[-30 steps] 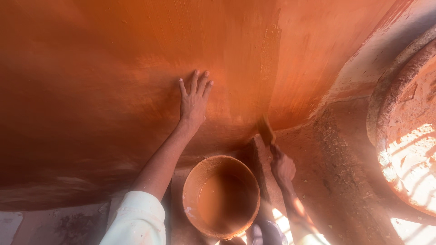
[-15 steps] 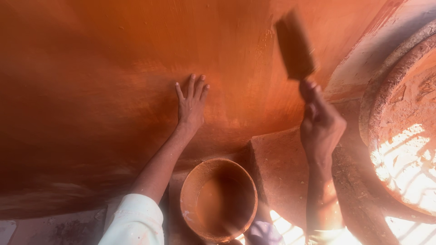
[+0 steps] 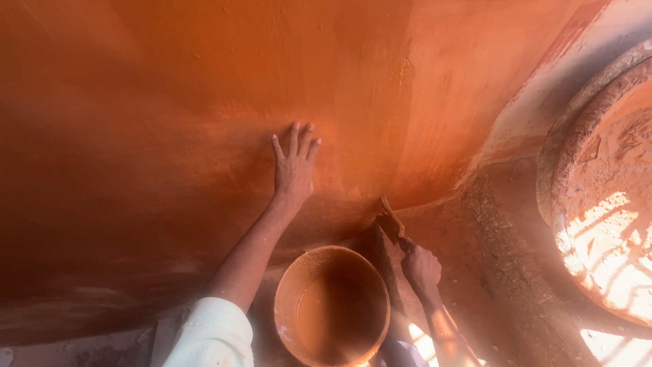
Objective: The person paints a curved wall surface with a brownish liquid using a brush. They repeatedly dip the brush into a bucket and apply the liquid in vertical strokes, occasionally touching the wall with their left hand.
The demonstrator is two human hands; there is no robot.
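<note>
A round bucket (image 3: 332, 307) is seen at the lower centre of the frame, its rim smeared and its inside filled with orange-brown slip; no label or marking can be made out on it. A large curved clay surface (image 3: 170, 102), coated in wet orange, fills the upper left and centre of the frame.

The left hand (image 3: 294, 166) is laid flat against that surface at mid-frame, palm down, fingers spread and extended upward; nothing is held in it. Its forearm runs down to a white sleeve (image 3: 210, 336) at the bottom edge.

The right hand (image 3: 421, 268) is found right of the bucket, low in the frame, closed around the handle of a flat brush (image 3: 389, 219). The brush is angled up and to the left, its head set against the lower edge of the coated surface, just above the bucket's rim.

A round, clay-caked vessel mouth (image 3: 598, 204) is noted at the right edge, partly sunlit.
</note>
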